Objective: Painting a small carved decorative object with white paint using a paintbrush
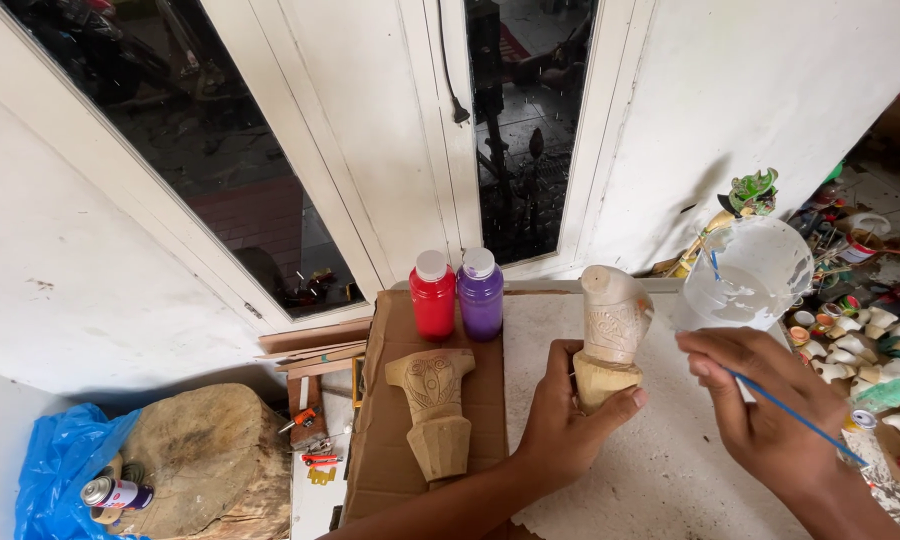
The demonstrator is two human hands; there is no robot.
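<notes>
My left hand (568, 415) comes up from six o'clock, forearm angled toward one o'clock, fingers curled shut in a grip, thumb out to three. My right hand (765, 405) enters from five o'clock, fingertips pinched together toward ten

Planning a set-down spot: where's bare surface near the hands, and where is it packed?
Free: the speckled white board between the left hand and right hand, and the cardboard sheet left of the lying wooden carving. Crowded: the cardboard's back edge holds the red bottle and purple bottle; the right edge is packed with small painted figures.
</notes>
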